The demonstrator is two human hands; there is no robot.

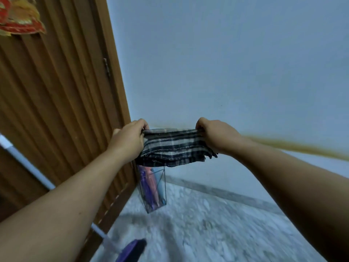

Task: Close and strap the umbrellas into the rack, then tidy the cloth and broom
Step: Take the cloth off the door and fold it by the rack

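Note:
A folded plaid cloth (174, 147) in dark blue, grey and white hangs between my hands at mid-frame. My left hand (129, 138) grips its left end and my right hand (215, 136) grips its right end, stretching the top edge flat. Directly below the cloth stands a thin wire rack (164, 186) on the floor by the door, with closed purple, pink and light blue umbrellas (149, 188) upright inside it. A broom leans at lower left, its white handle (28, 163) crossing the door and its purple head (132, 250) on the floor.
A brown wooden door (56, 103) fills the left side, with a red and gold decoration (18, 17) at top left. A pale blue wall (226, 63) is ahead. The floor (217, 224) is speckled grey tile with a dark skirting strip along the wall.

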